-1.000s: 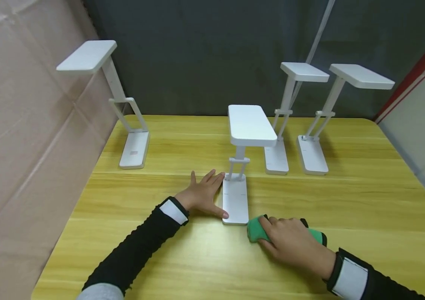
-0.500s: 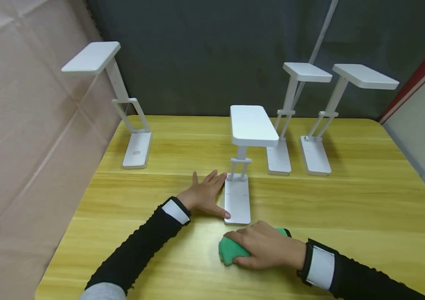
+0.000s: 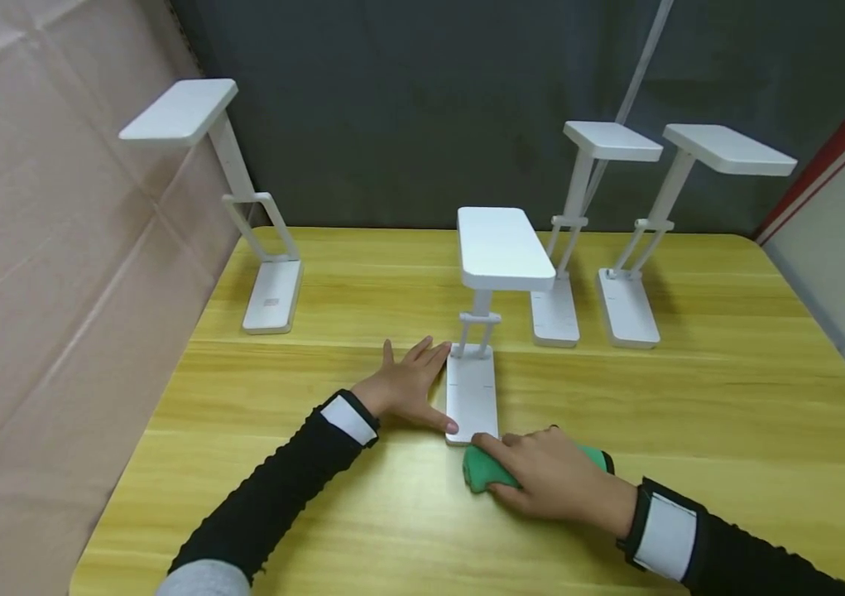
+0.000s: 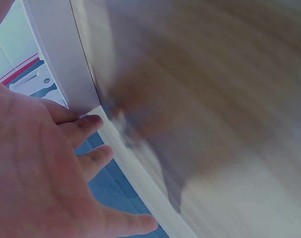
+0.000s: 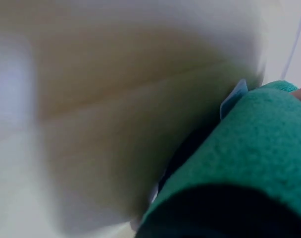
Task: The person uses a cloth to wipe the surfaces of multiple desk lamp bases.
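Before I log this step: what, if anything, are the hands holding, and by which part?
The right hand grips the green cloth around its middle, both ends showing. The left hand grips nothing, only touching the nearest lamp base.

The cloth (image 3: 485,470) is before the nearest lamp (image 3: 471,389), three other lamps (image 3: 628,310) (one left, two right) farther back.

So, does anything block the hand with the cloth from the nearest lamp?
Nothing visible does: the green cloth in the right hand is by the near edge of the lamp's base; contact is unclear.
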`<state>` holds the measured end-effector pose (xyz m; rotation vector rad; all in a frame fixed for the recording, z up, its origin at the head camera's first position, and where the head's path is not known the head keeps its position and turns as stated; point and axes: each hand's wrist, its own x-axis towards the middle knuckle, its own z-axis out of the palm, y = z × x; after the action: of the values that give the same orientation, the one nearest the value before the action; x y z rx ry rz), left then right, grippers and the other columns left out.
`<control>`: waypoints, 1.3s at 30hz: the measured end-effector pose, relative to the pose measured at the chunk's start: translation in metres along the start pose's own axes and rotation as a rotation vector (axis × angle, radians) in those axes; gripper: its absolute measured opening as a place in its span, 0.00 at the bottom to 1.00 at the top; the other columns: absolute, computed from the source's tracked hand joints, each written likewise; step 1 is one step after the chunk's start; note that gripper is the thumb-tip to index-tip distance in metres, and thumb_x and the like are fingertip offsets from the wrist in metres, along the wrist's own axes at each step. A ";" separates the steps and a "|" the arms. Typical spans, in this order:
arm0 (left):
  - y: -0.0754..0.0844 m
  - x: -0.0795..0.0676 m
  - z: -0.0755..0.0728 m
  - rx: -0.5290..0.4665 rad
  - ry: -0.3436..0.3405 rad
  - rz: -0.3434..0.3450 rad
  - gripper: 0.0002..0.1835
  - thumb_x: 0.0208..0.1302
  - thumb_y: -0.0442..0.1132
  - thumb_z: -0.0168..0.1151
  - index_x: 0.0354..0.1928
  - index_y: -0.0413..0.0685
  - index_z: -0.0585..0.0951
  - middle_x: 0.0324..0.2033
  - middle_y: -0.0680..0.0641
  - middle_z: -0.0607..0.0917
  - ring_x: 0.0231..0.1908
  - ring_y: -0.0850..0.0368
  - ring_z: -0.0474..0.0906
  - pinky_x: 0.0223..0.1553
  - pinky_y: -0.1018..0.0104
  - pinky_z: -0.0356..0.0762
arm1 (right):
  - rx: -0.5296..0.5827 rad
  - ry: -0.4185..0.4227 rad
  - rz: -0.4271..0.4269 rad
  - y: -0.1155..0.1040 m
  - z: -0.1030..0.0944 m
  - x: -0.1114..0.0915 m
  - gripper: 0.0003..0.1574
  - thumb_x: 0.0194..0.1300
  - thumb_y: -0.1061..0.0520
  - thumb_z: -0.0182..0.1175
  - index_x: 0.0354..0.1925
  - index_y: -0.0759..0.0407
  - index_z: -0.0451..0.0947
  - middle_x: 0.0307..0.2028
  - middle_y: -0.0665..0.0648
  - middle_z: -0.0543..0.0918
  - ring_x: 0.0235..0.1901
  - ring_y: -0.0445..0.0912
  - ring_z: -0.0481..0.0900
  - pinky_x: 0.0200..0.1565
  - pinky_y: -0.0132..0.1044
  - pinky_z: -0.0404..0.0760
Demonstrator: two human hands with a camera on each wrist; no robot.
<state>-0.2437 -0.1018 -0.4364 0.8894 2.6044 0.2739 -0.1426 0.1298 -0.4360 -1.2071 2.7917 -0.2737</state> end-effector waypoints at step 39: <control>-0.001 0.000 0.001 -0.009 0.010 0.011 0.63 0.40 0.76 0.56 0.68 0.49 0.38 0.69 0.50 0.44 0.67 0.51 0.31 0.54 0.28 0.26 | 0.037 -0.008 0.095 -0.017 -0.002 0.013 0.23 0.59 0.41 0.57 0.46 0.49 0.65 0.14 0.42 0.63 0.14 0.36 0.60 0.13 0.33 0.57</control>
<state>-0.2434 -0.1028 -0.4379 0.9018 2.6060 0.2929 -0.1395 0.1088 -0.4312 -1.0612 2.8136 -0.3109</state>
